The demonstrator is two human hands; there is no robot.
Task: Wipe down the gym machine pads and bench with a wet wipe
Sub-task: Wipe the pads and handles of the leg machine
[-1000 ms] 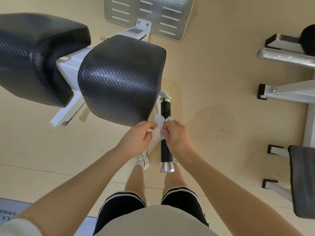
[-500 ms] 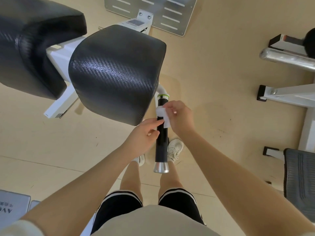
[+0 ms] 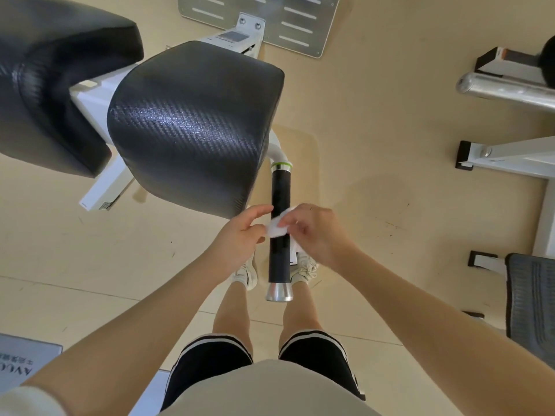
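Both hands are at the middle of the frame, on the black handle point(image 3: 280, 223) that sticks out below the big pad point(image 3: 195, 127). The wipe point(image 3: 277, 228) is bunched white against the handle about halfway along its black grip. The right hand point(image 3: 315, 235) has it pinched, with curled fingers point(image 3: 286, 223) pressing it onto the grip. The left hand point(image 3: 240, 235) comes in from the other side; its fingertips meet the edge of the wipe and the side of the handle, loosely curled, and it looks to be steadying or tucking the wipe rather than gripping hard, though I cannot tell for sure.

So the step in hand, I'd judge, is wiping the handle grip, not the pads themselves. The big pad in the upper middle shows a sheen, but whether that is damp or just light I cannot say. A second pad point(image 3: 51, 79) sits at the upper left.

Next, the wipe wants wrapping round the grip and drawing down towards the silver end cap point(image 3: 279, 291), keeping pressure all round. Then the pads call for broad, flat strokes with the wipe opened out.
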